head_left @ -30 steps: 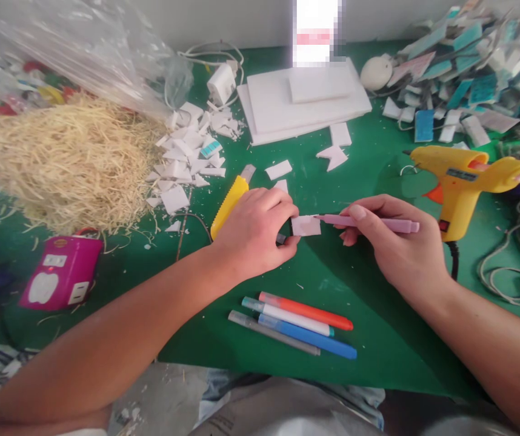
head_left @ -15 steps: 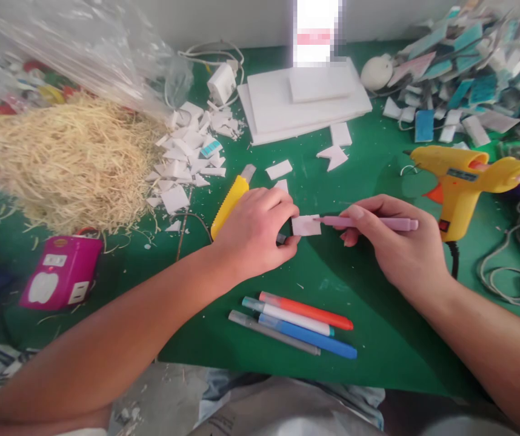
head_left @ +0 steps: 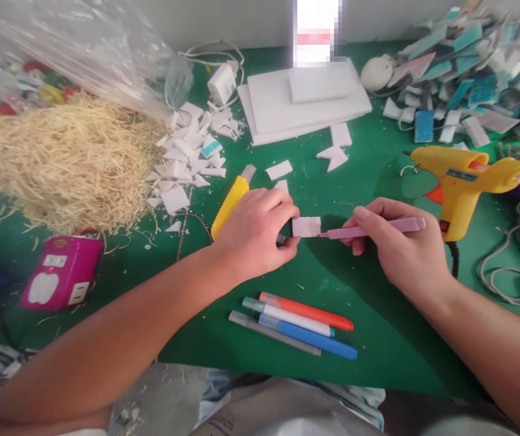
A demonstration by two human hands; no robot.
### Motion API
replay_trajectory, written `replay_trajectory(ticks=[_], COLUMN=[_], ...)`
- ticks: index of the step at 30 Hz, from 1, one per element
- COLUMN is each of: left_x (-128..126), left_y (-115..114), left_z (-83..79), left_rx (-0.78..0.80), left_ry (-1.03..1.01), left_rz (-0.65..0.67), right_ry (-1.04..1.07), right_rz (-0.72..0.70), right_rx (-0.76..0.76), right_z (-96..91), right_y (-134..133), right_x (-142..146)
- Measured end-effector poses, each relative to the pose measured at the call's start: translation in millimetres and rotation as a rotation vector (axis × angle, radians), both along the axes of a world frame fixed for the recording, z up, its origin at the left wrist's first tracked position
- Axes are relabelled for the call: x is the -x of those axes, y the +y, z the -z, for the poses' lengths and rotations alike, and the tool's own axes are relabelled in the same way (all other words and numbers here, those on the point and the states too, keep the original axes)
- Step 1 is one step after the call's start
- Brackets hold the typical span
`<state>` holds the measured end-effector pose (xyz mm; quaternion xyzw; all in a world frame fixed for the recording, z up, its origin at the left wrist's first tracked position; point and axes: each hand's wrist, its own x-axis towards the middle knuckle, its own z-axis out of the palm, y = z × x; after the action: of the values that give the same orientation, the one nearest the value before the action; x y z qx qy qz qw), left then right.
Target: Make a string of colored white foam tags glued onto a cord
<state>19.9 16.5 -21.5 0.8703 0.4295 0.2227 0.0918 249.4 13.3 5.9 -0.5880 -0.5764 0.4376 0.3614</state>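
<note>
Four pens by desk's near edge. Mid-desk: left hand pinches small white block; right hand grips pink pen, tip at block's near-right corner. Looks cut, pen work underway; can't tell what's left. White sheets toward far edge.

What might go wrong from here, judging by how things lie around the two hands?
The pink pen in the right hand has its tip at the corner of the pale piece; it could slip off and mark the table.

The cutter lies right beside the left hand, which might nudge it.

The glue gun sits close by the right hand, so a backward swing might knock it.
</note>
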Motion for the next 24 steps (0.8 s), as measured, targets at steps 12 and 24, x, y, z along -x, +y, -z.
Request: replay_trajectory(ticks=[12, 24], left_x=[-0.3, -0.9], left_y=[0.1, 0.7], left_z=[0.0, 0.1], left_rx=[-0.014, -0.01], left_ry=[-0.009, -0.019], left_rz=[0.001, 0.004], right_ry=[0.038, 0.003], right_rz=[0.048, 0.016], right_rx=[-0.029, -0.017], right_z=[0.8, -1.3], right_y=[-1.1, 0.2], right_x=[-0.1, 0.4])
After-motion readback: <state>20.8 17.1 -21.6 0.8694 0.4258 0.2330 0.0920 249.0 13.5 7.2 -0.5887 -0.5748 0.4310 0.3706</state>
